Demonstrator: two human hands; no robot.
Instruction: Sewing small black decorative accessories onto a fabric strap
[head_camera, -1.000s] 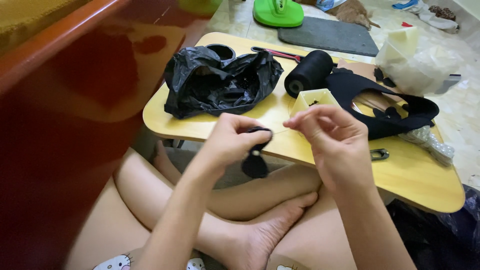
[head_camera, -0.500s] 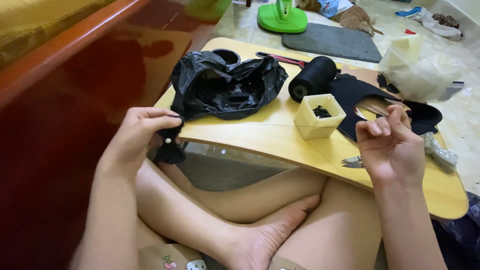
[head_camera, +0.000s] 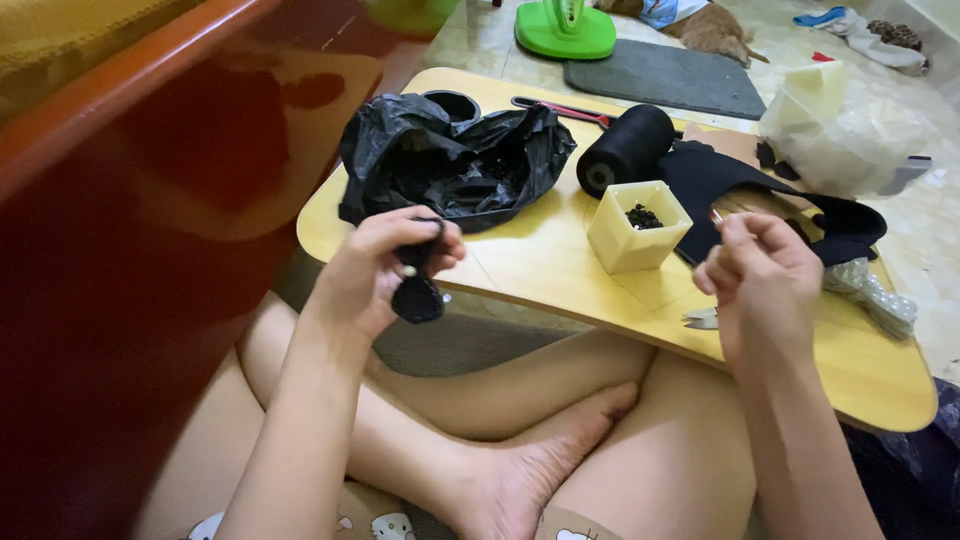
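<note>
Two hands in view. Left hand (head_camera: 385, 265): closed on one small black fabric piece (head_camera: 417, 295), held off the near edge of the yellow worktop (head_camera: 560, 270). Right hand (head_camera: 765, 280): fingers pinched shut, possibly on a needle; too small to confirm. One black thread spool (head_camera: 625, 150), one yellow cube box (head_camera: 637, 228), one black plastic bag (head_camera: 450, 165). Versus half a second back: hands slightly closer together. Snips (head_camera: 703, 319) partly hidden behind right hand.
</note>
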